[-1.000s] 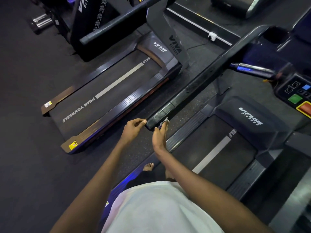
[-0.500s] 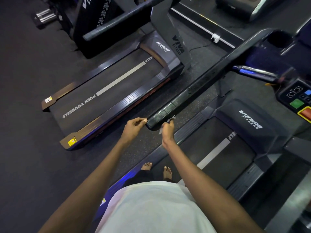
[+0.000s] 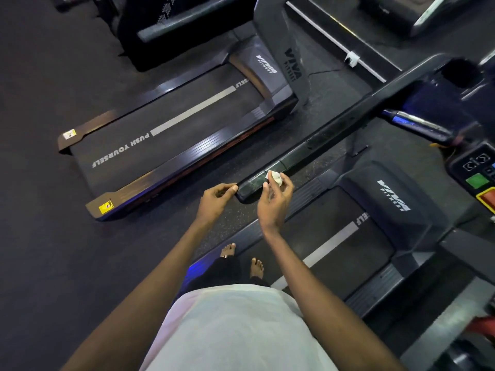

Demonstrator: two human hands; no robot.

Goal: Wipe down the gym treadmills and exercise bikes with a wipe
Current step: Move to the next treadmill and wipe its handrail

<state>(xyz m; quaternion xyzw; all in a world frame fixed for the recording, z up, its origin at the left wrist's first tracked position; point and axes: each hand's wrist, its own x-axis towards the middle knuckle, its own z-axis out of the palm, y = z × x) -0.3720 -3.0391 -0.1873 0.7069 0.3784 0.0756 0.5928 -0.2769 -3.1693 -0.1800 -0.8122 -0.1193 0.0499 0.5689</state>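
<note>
I stand on a black treadmill whose left handrail (image 3: 316, 148) runs from the console down to its near end in front of me. My right hand (image 3: 274, 200) pinches a small crumpled white wipe (image 3: 275, 177) and holds it on top of the rail close to that end. My left hand (image 3: 215, 198) sits just left of the rail's tip, fingers curled, its fingertips touching the end cap. The treadmill's belt (image 3: 334, 245) with a grey stripe lies below my right arm.
A second treadmill (image 3: 171, 135) marked PUSH YOURSELF lies to the left across a strip of speckled floor (image 3: 214, 228). The console (image 3: 479, 178) with green and red buttons is at the right edge, with a metal grip bar (image 3: 417, 124) beside it. My bare feet stand on the deck.
My right hand turned palm-up and lifted the wipe from the side of the rail's end onto its top, a little farther along. The left hand stayed at the tip.
</note>
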